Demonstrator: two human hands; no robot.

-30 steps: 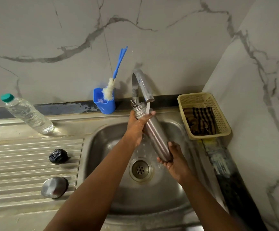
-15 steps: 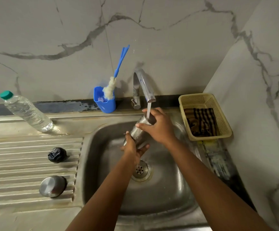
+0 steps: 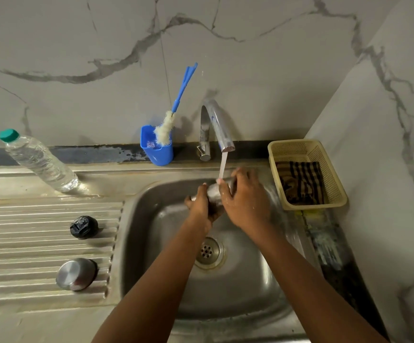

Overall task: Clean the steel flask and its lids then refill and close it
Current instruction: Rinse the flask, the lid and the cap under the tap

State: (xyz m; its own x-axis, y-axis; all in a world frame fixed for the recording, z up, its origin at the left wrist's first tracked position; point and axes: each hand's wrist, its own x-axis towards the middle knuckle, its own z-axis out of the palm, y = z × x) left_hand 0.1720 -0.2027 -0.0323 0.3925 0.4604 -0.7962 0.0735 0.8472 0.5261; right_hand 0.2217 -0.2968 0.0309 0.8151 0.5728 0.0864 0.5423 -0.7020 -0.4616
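Observation:
The steel flask (image 3: pixel 214 191) is over the sink bowl (image 3: pixel 250 280), under the running tap (image 3: pixel 222 131), and mostly hidden by both hands. My left hand (image 3: pixel 201 206) grips its lower part from the left. My right hand (image 3: pixel 244 201) wraps over its upper part from the right. Water falls onto the flask between my hands. The black inner lid (image 3: pixel 84 227) and the steel outer lid (image 3: pixel 75 274) lie on the ribbed drainboard (image 3: pixel 27 248), left of the bowl.
A clear water bottle (image 3: pixel 39 161) with a green cap stands at the back left. A blue cup (image 3: pixel 157 146) holding a bottle brush (image 3: pixel 173 117) sits beside the tap. A cream basket (image 3: pixel 324 174) with a striped cloth is at the right, against the marble wall.
One second ago the flask was tilted with my right hand at its base. My right hand has since come over the top, and both hands shifted slightly right under the stream.

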